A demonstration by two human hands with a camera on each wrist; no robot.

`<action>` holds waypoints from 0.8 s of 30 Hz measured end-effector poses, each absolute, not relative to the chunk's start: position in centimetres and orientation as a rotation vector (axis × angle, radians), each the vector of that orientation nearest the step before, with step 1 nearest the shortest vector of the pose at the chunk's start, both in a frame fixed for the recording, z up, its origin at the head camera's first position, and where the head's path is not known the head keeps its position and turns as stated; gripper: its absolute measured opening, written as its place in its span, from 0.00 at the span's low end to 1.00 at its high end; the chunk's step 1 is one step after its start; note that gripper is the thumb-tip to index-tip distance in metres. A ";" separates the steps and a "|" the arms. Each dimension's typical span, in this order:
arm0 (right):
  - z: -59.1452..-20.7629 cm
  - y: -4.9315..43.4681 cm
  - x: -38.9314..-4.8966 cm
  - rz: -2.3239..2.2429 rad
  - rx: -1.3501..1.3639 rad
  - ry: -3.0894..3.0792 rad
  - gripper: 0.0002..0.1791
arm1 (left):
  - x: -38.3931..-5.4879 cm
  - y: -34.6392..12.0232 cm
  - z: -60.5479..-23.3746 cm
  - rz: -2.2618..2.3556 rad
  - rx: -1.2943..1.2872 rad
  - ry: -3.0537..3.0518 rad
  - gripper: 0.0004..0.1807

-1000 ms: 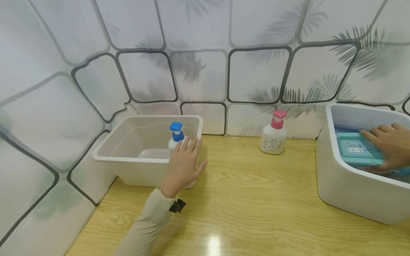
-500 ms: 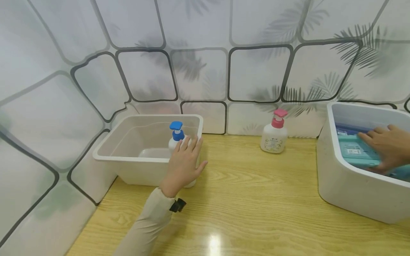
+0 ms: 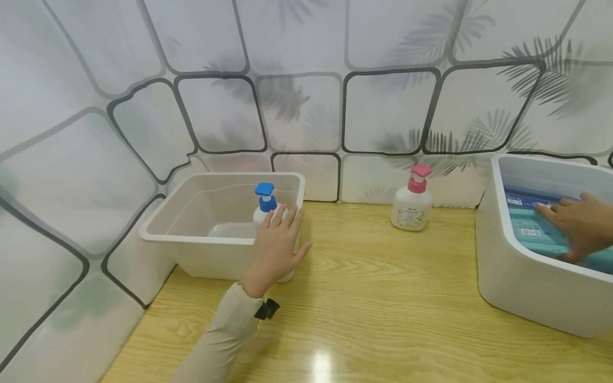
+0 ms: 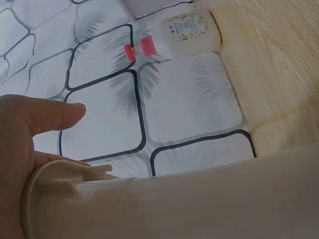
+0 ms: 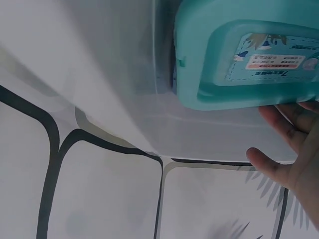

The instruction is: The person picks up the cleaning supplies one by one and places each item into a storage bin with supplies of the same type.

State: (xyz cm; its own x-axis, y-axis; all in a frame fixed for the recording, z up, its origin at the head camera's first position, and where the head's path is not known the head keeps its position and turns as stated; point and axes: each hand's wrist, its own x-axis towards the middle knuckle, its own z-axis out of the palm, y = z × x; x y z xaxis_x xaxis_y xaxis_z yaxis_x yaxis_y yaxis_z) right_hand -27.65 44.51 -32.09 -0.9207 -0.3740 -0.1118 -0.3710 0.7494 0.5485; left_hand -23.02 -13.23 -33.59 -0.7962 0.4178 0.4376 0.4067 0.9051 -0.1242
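My left hand point(image 3: 274, 247) rests on the right end of the beige bin point(image 3: 201, 238), fingers extended and thumb out to the side. Beside those fingers a white pump bottle with a blue top point(image 3: 265, 201) stands inside the bin, partly hidden by the hand. In the right-hand bin point(image 3: 531, 290), my right hand point(image 3: 581, 223) lies over a teal wet-wipes pack point(image 3: 529, 223). The right wrist view shows its fingertips at the edge of the teal lid point(image 5: 199, 94), with one finger held apart from it.
A white pump bottle with a pink top point(image 3: 411, 207) stands on the wooden table point(image 3: 364, 298) between the bins, close to the patterned wall point(image 3: 301, 114). Behind the teal pack lies a dark blue pack point(image 3: 519, 199) in the right bin.
The teal pack and my right hand have shifted slightly lower in the head view, and more of the dark blue pack shows behind them. The left hand has stayed at the bin.
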 end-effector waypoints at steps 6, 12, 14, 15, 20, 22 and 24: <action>-32.5 44.9 -27.9 -0.869 0.615 -2.982 0.70 | -23.1 -13.3 -33.7 0.041 -0.597 -2.598 0.39; -33.2 45.1 -27.9 -0.755 0.622 -3.038 0.70 | -23.2 -13.2 -33.8 0.045 -0.599 -2.586 0.39; -33.4 45.1 -27.8 -0.722 0.636 -3.047 0.69 | -23.2 -13.2 -33.9 0.052 -0.600 -2.584 0.39; -33.6 45.0 -27.7 -0.709 0.642 -3.051 0.69 | -23.2 -13.2 -33.9 0.051 -0.601 -2.584 0.39; -33.8 45.1 -27.6 -0.703 0.636 -3.070 0.69 | -23.3 -13.1 -33.9 0.047 -0.597 -2.594 0.39; -33.9 45.2 -27.7 -0.708 0.617 -3.081 0.69 | -23.3 -13.1 -33.8 0.054 -0.590 -2.600 0.39; -34.0 45.2 -27.8 -0.701 0.608 -3.086 0.68 | -23.3 -13.1 -33.8 0.059 -0.586 -2.603 0.40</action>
